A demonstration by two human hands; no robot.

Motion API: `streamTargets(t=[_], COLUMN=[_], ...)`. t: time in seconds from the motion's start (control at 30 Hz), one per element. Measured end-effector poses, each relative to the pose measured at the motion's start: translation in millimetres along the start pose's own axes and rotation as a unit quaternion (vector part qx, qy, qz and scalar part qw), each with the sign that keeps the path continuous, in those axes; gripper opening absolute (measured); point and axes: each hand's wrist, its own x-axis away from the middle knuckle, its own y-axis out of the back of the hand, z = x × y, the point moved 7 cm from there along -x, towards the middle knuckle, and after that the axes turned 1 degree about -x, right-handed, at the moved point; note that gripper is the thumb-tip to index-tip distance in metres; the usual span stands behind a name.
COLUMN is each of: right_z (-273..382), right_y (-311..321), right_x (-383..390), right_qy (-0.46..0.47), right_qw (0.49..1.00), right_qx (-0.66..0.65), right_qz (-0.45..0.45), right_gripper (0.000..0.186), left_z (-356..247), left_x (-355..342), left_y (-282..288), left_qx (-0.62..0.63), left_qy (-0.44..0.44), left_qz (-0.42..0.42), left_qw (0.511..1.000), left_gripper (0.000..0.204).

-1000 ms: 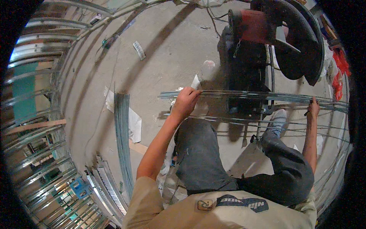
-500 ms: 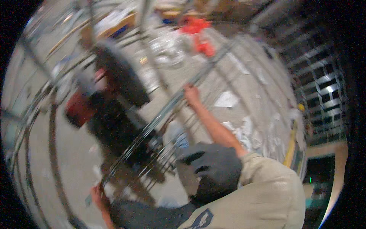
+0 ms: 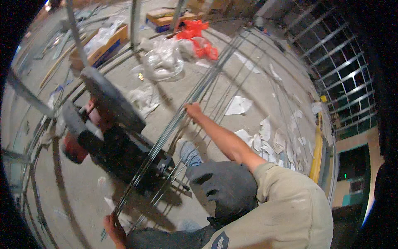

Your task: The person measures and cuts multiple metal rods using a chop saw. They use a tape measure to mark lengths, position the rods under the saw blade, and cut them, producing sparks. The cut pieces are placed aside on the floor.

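Observation:
My right hand [image 3: 193, 111] is closed on a long bundle of thin metal rods [image 3: 157, 149] that runs diagonally across my view. Near the lower left, my left hand [image 3: 114, 226] is closed round the near end of the same bundle. Beneath and left of the rods stands a black machine [image 3: 116, 145] with a red cylinder [image 3: 76, 147] and curved dark plates [image 3: 112, 97]. A few loose rods lie by my grey sneaker [image 3: 184, 151], beside the bundle.
Cardboard boxes [image 3: 99, 50], a clear plastic bag [image 3: 163, 58] and red plastic [image 3: 191, 31] lie beyond. Torn paper sheets [image 3: 238, 106] litter the concrete floor to the right, with a yellow bar [image 3: 317, 153]. Metal studs [image 3: 70, 29] stand at left, a metal grid frame [image 3: 344, 79] at right.
My view has swung to the right, bringing the boxes, red plastic and grid frame round. The bundle now runs diagonally in view, with both my hands still on it.

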Motion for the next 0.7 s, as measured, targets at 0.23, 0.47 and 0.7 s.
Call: streamTargets(t=[0.23,0.47,0.7], right_z=[-45,-28,-25], right_y=[32,9,12], right_x=[-56,-38,-10], right_qy=[-0.18,-0.153,-0.073], right_qw=[0.966,0.969,0.985], right_qx=[-0.056,-0.095,-0.044], right_qz=[0.174,0.171,0.152], right_gripper=[0.045,0.023,0.024], left_z=[4,-17,-20], left_x=[-5,10,15], left_y=[-35,5,9], left_qx=[0.027,-0.016,-0.083], left_qy=[0.007,-0.069,-0.112], left_qz=[-0.002,-0.067,-0.107], left_qw=[1.0,0.995,0.984], left_gripper=[0.017,0.016,0.02])
